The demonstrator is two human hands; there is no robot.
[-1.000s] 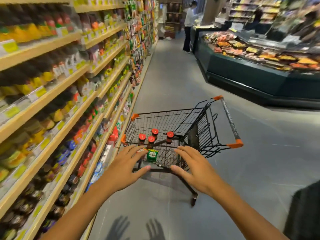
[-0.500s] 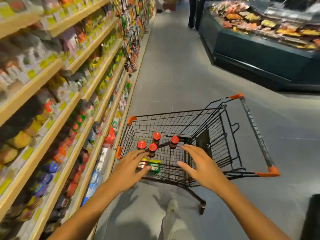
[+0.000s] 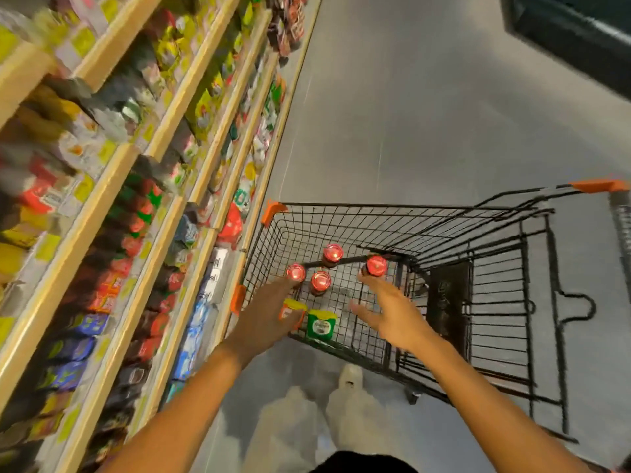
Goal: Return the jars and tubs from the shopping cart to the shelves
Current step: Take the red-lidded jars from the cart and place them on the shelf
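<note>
A black wire shopping cart with orange corners stands beside the shelves. In its basket stand several dark jars with red lids. Nearer to me lie a green tub with a yellow lid and an orange tub, partly hidden by my left hand. My left hand reaches over the cart's near rim, fingers spread, by the leftmost red-lidded jar. My right hand is open inside the basket, fingertips just below the rightmost red-lidded jar. Neither hand holds anything.
Wooden shelves packed with jars, bottles and packets run along the left, blurred by motion. Grey aisle floor stretches ahead. A dark display counter sits at the top right. My light trousers and shoe show below the cart.
The view has tilted down and closer to the cart. Both hands have moved forward over the near rim into the basket, toward the jars and tubs.
</note>
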